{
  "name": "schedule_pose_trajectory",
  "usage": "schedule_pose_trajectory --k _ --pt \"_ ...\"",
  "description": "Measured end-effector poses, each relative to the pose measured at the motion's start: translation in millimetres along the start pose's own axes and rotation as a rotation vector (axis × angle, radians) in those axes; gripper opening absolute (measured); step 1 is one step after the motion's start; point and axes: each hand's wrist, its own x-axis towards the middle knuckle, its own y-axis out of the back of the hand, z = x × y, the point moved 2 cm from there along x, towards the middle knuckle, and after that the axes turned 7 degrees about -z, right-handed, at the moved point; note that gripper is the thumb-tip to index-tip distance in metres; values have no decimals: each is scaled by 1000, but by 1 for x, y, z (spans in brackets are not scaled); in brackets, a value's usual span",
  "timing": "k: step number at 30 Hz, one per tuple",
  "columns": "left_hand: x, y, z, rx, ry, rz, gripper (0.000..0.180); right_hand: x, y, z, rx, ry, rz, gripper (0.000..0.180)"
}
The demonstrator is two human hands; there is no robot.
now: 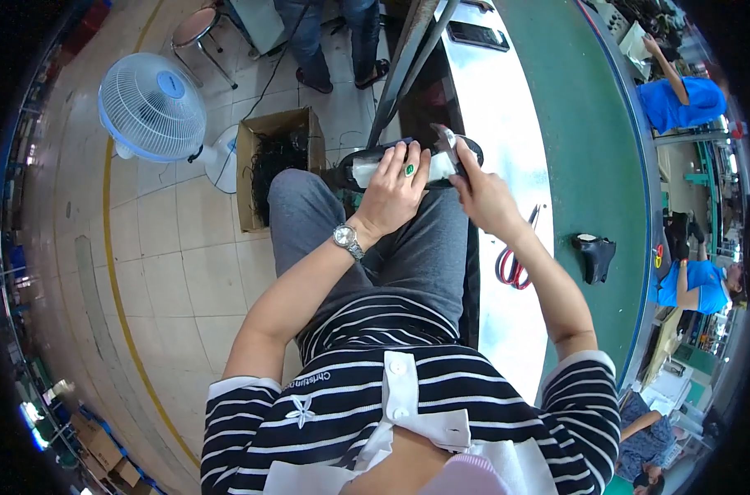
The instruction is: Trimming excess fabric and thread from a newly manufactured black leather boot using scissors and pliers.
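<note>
Across my lap, at the top of my thighs, lies a long black shoe-like piece (471,149) with a white underside. My left hand (396,188) rests over its middle and holds it, fingers stretched across the white part. In my closed right hand (489,198) is a hammer-like tool (446,137) with a metal head, tilted over the right end of the piece. Part of its handle is hidden by my fingers. Red-handled scissors (512,272) lie on the bench beside my right forearm.
The pale bench top (507,115) runs along my right, with a phone (478,35) on it. Beyond is a green surface (573,165) bearing a black shoe-shaped piece (595,257). At left stand a cardboard box (253,202) of black strips and a fan (154,106). Co-workers sit far right.
</note>
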Motion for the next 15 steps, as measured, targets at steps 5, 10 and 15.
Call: schedule_pose_trajectory --k 5,10,15 --pt "-7 3 -5 -25 35 7 67 4 19 -8 416 -181 34 57" --pt "-1 1 -5 -28 42 11 67 10 19 5 156 -154 -185 56" --pt "-1 2 1 -55 51 12 67 11 12 2 280 -230 9 55"
